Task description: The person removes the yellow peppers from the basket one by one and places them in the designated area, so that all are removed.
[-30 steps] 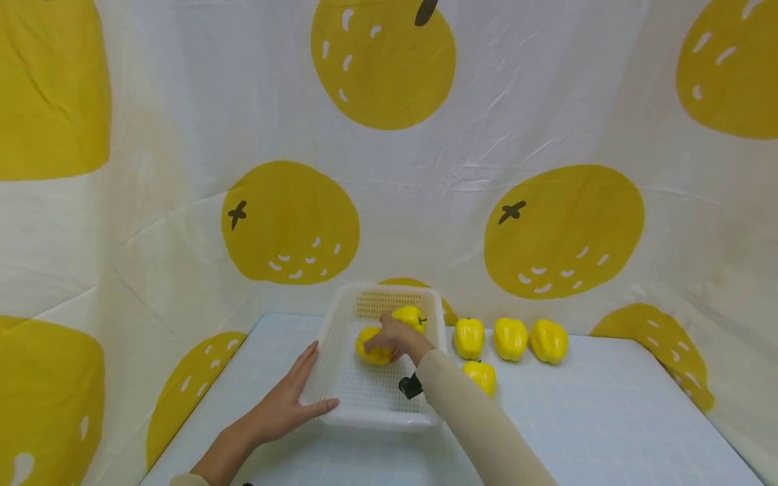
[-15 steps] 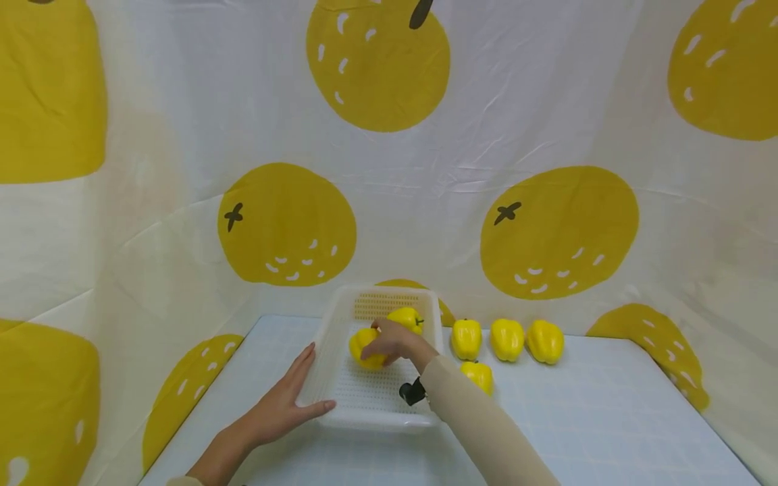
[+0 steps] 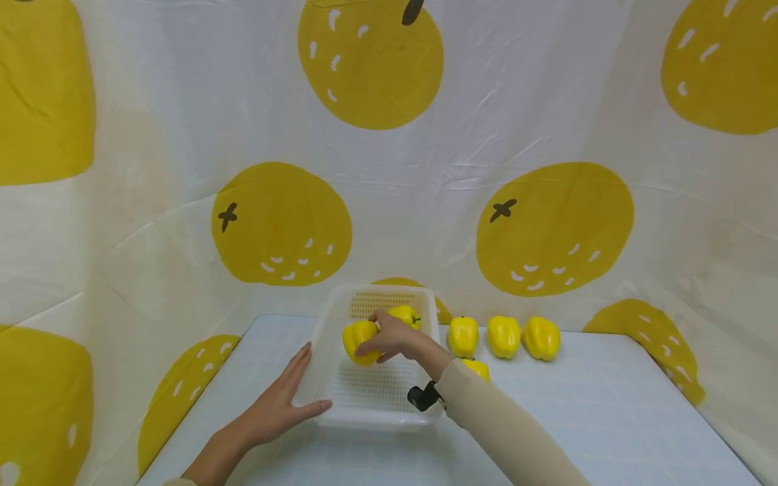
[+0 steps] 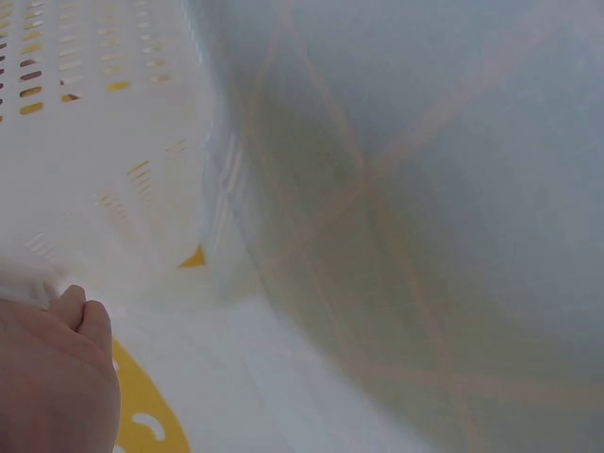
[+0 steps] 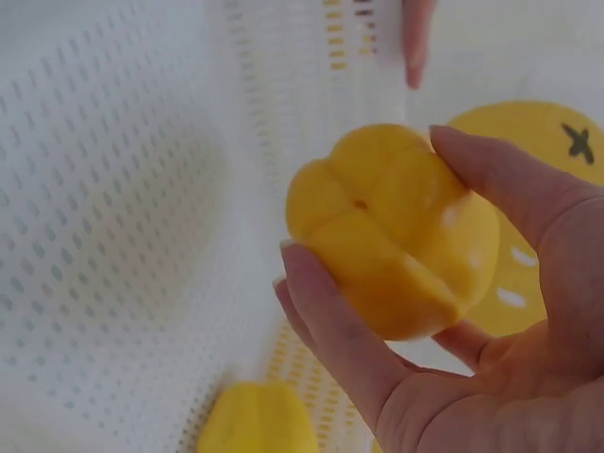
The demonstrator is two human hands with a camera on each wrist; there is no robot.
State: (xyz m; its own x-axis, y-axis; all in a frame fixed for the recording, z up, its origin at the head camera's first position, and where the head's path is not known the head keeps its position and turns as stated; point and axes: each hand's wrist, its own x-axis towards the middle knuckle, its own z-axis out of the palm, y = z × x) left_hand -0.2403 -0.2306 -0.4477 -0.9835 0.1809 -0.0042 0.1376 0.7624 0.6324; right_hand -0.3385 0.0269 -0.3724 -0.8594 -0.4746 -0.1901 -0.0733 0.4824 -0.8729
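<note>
A yellow bell pepper (image 3: 360, 343) is in my right hand (image 3: 396, 335), above the floor of a white plastic basket (image 3: 377, 420). In the right wrist view, thumb and fingers grip the pepper (image 5: 392, 236) around its sides, with its lobed bottom facing the camera. Behind the hand, a second yellow bell pepper (image 3: 404, 314) lies inside the basket, partly hidden. My left hand (image 3: 276, 405) rests against the basket's left side with straight fingers, its thumb on the near rim. Only part of that hand (image 4: 57, 377) shows in the left wrist view, beside the perforated basket wall (image 4: 94, 160).
Right of the basket, three yellow bell peppers (image 3: 504, 337) stand in a row on the pale blue checked tablecloth (image 3: 583, 405). Another pepper (image 3: 477, 369) sits nearer, half covered by my right sleeve. A fruit-printed curtain (image 3: 419, 202) hangs close behind.
My right hand has lifted the held bell pepper slightly up and to the left, away from the other pepper in the basket. The left hand keeps its place; the view has shifted a little.
</note>
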